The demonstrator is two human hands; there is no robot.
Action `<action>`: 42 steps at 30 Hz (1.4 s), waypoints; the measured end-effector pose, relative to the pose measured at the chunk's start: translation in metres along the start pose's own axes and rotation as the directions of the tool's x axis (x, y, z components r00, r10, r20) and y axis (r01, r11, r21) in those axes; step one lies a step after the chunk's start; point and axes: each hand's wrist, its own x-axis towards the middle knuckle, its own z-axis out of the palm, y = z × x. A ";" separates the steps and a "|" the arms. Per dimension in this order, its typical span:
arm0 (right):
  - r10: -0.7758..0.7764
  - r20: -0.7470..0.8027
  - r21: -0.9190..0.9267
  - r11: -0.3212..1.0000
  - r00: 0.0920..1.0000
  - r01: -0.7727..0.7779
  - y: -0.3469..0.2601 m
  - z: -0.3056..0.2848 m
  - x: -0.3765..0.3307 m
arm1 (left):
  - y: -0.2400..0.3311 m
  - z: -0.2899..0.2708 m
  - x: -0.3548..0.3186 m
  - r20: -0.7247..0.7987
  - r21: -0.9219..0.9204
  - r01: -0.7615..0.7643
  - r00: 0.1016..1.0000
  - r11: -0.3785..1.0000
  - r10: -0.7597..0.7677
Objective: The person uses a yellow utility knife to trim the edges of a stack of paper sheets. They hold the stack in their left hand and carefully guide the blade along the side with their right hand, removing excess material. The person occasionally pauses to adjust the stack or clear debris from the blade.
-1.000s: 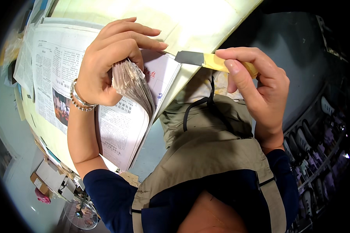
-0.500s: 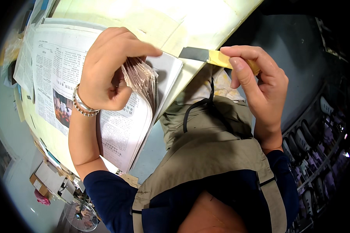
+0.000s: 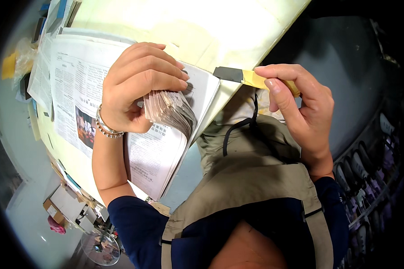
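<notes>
A thick stack of newspaper (image 3: 153,154) lies on the pale tabletop, one edge of its sheets bent up and over in a curl. My left hand (image 3: 137,80) is closed round that curled edge, its fingers over the top. Between the thumb and fingers of my right hand (image 3: 307,105) is a flat blade tool (image 3: 231,74) with a dark, squared blade and a yellow handle. The blade points left and lies over the table edge, beside the corner of the stack. Part of the handle is hidden by my fingers.
More newspaper sheets (image 3: 72,85) spread on the table (image 3: 202,27) to the left. A rack of shoes (image 3: 361,172) stands at the lower right. At the lower left are a fan (image 3: 101,248) and a cardboard box (image 3: 54,210).
The fingers of my left hand have come down over the curled sheets, where the index finger was stretched out before. My right hand still holds the blade tool in nearly the same place.
</notes>
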 end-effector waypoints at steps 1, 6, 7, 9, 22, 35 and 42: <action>0.005 0.005 0.003 1.000 1.000 -0.005 0.000 0.000 0.000 | 0.001 0.000 0.000 0.000 0.004 0.004 1.000 1.000 -0.004; -0.018 -0.054 -0.032 0.999 0.998 0.016 -0.003 0.000 -0.001 | 0.000 -0.001 -0.002 0.013 0.033 0.010 1.000 0.999 -0.011; -0.023 -0.056 -0.033 0.999 0.998 0.022 -0.005 0.000 -0.002 | 0.000 -0.001 -0.003 0.016 0.037 0.011 1.000 0.999 -0.012; -0.050 -0.006 -0.013 0.999 0.999 0.050 -0.006 0.001 -0.003 | 0.000 -0.001 -0.004 0.018 0.044 0.012 1.000 0.999 -0.013; -0.152 0.111 0.051 0.988 0.982 0.147 -0.007 0.009 -0.004 | 0.000 -0.004 -0.005 0.026 0.041 0.011 1.000 0.999 -0.012; -0.161 0.104 0.030 0.987 0.981 0.159 -0.008 0.011 -0.004 | 0.000 -0.006 -0.006 0.037 0.014 0.016 0.999 1.000 -0.017; -0.166 0.103 0.024 0.986 0.981 0.165 -0.009 0.011 -0.004 | 0.002 -0.006 -0.006 0.051 0.020 0.036 0.998 0.999 -0.037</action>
